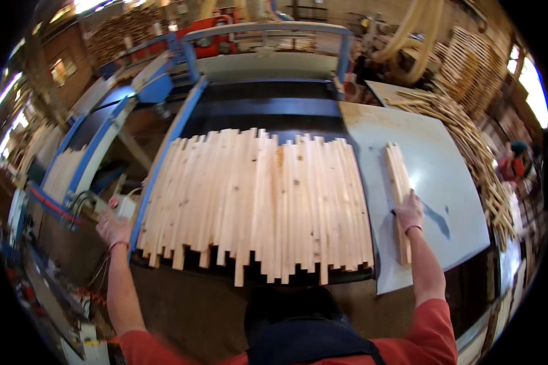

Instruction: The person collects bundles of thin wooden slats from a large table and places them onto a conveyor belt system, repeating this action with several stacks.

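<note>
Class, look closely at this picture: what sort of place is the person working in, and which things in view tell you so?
Most likely a woodworking shop or timber mill. A wide row of pale wooden slats lies on a dark machine bed with a blue frame, the right hand rests on more slats on a grey table, and offcut strips are heaped alongside.

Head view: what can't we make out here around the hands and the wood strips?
- Left hand: blurred at the blue frame edge; contact unclear.
- Right hand: its fingers cover part of the wood strips on the grey sheet; strip count unclear.
- Belt under the row of strips: mostly hidden.
- Person at right: small, cut by the rim.
</note>
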Available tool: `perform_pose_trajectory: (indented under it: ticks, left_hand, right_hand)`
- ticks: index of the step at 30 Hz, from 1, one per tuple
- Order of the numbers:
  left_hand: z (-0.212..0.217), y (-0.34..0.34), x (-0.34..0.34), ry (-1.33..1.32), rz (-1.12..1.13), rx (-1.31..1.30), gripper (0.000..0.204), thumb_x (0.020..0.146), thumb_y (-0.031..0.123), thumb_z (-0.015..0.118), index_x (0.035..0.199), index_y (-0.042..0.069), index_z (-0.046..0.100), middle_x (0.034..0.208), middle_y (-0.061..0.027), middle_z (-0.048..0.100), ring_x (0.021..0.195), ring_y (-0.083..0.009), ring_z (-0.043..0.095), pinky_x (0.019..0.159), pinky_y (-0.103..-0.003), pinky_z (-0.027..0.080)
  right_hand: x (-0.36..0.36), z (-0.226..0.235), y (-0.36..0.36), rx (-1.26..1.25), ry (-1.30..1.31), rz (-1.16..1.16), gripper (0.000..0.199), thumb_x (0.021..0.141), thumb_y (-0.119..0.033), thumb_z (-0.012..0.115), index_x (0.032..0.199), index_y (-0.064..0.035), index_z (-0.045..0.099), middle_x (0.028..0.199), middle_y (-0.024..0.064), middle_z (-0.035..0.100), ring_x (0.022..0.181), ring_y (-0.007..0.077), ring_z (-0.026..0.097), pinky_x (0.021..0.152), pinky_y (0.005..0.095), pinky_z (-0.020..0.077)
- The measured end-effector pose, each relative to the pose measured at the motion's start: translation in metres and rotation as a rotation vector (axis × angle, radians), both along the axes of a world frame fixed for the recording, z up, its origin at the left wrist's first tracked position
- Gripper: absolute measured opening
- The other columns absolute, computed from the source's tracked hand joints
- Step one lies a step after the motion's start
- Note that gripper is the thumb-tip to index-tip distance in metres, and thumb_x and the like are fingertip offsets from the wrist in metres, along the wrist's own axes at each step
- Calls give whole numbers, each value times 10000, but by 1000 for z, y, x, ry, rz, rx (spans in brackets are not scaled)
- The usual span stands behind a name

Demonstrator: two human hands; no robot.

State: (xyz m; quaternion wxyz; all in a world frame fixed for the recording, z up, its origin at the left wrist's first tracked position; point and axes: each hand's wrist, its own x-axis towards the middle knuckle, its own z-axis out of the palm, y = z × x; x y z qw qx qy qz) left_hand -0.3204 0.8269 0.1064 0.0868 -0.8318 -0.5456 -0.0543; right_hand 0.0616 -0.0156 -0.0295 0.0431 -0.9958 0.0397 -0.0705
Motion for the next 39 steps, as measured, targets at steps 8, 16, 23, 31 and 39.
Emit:
perform_pose_trajectory:
  ticks: [8, 16, 23, 31, 39]
  left_hand:
    - [2, -31, -29, 18, -3, -42, 966, 918, 433, 743, 1695, 91, 282, 1752, -202, 281, 1628, -362, 240, 1326, -521, 174]
    - [-59, -242, -79, -195, -856, 249, 972, 847, 476, 787, 1615, 2, 428, 1688, -297, 344, 1603, -478, 228, 1328, -611, 81]
    - [-107, -344, -145, -149, -1028, 29, 1021, 885, 471, 789, 1698, 99, 296, 1771, -253, 166, 1661, -425, 47, 1330, -599, -10]
    - [-126, -363, -151, -218, -1129, 21, 967, 920, 466, 752, 1692, 89, 308, 1780, -240, 134, 1666, -406, 3, 1326, -607, -28]
    - [-117, -400, -151, -1679, -982, -1441, 472, 1027, 202, 646, 1438, -28, 610, 1422, -189, 664, 1318, -316, 649, 1180, -484, 488]
  right_hand:
    - [-52, 14, 17, 165, -44, -93, 876, 827, -333, 738, 1608, -75, 436, 1476, 196, 545, 1326, 386, 588, 1103, 475, 517]
    - [-108, 4, 20, 78, 22, -64, 741, 818, -263, 734, 1491, -33, 527, 1438, 232, 579, 1282, 410, 617, 1088, 469, 525]
    - [-185, -45, -2, 176, -41, -102, 887, 816, -326, 721, 1609, -54, 434, 1486, 199, 545, 1324, 391, 586, 1121, 467, 501]
    - [-193, -64, -8, 196, -27, -112, 879, 828, -311, 716, 1622, -62, 433, 1538, 185, 513, 1364, 384, 556, 1157, 456, 473]
    - [-196, -55, -12, 227, -36, -96, 895, 814, -307, 738, 1615, -41, 438, 1552, 208, 506, 1377, 393, 548, 1163, 447, 466]
